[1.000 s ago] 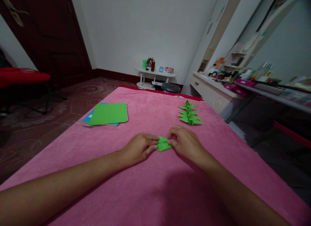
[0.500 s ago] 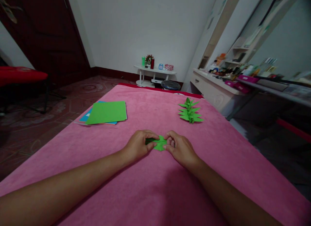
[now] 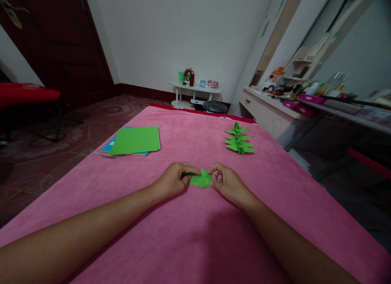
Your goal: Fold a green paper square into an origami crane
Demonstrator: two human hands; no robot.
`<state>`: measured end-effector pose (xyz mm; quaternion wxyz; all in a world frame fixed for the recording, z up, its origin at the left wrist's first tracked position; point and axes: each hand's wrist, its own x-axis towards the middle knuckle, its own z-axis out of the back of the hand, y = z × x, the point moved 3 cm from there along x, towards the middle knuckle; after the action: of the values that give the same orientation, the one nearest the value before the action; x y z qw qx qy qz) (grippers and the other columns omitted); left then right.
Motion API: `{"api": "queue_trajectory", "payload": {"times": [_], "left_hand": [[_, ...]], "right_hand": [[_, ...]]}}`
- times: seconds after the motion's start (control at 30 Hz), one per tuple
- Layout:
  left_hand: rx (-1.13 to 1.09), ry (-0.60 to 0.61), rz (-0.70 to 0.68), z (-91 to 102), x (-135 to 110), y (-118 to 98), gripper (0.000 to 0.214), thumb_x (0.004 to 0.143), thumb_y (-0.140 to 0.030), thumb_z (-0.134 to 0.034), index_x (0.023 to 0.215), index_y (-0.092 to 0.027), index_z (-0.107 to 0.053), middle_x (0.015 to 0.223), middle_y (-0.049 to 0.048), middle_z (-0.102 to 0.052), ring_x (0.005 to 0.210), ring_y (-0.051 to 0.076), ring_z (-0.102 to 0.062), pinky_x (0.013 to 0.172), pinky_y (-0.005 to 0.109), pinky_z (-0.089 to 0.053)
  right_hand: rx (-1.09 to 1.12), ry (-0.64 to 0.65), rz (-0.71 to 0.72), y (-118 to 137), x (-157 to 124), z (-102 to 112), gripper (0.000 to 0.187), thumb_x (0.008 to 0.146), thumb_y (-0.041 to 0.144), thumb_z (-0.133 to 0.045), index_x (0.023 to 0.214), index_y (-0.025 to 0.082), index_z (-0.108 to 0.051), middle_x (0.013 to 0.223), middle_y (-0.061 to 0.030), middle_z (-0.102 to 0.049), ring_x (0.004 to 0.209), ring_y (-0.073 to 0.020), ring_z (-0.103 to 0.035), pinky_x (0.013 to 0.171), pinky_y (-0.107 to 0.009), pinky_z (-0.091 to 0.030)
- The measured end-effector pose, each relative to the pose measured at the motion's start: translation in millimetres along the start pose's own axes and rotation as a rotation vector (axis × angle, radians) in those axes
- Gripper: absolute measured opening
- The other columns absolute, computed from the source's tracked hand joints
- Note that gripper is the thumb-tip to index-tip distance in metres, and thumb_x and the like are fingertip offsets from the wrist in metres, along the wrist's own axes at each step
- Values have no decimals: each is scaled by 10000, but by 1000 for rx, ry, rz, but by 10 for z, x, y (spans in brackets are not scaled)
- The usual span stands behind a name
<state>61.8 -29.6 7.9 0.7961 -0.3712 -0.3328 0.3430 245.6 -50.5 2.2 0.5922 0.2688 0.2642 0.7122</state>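
A small folded piece of green paper (image 3: 202, 180) lies low over the pink cloth, between my two hands. My left hand (image 3: 174, 179) has its left end between thumb and fingers, with the index finger stretched along the upper edge. At the right end, my right hand (image 3: 228, 181) pinches the paper's edge between thumb and index finger, the other fingers curled in. A crease runs across the middle of the paper. My fingers hide both of its ends.
Pink cloth (image 3: 183, 235) covers the table. At the far left lies a stack of coloured paper (image 3: 136, 139), green on top and blue beneath. Several folded green paper pieces (image 3: 239, 139) stand in a row at the right. Beyond are a small white table (image 3: 195, 88) and a cluttered dresser (image 3: 271, 102).
The folded paper has shifted slightly to the right with my right hand. My left thumb has drawn back to the left, so more of the paper's lower left part shows.
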Motion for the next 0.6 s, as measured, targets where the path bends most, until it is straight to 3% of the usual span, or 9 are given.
{"api": "queue_trajectory", "payload": {"times": [0.17, 0.4, 0.6], "left_hand": [[32, -44, 38, -34, 18, -32, 174, 751, -234, -623, 879, -182, -728, 887, 60, -688, 815, 174, -624, 758, 284, -490], [-2, -40, -9, -29, 4, -3, 143, 730, -198, -653, 855, -190, -724, 910, 57, -675, 843, 164, -620, 779, 279, -484], [0, 36, -73, 9, -21, -70, 300, 679, -197, -712, 976, -235, -708, 1009, 54, -665, 915, 189, -611, 813, 304, -481]], "right_hand": [[13, -14, -54, 45, -6, -34, 211, 672, 150, -596, 870, 210, -554, 639, 45, -540, 545, -93, -462, 495, -196, -317], [44, 11, -18, 106, -52, -7, 171, 630, 206, -679, 785, 195, -607, 677, 30, -562, 588, -99, -470, 521, -201, -338], [47, 54, 40, 139, -68, 18, 109, 623, 168, -673, 727, 201, -666, 686, 24, -595, 610, -110, -475, 568, -219, -365]]}}
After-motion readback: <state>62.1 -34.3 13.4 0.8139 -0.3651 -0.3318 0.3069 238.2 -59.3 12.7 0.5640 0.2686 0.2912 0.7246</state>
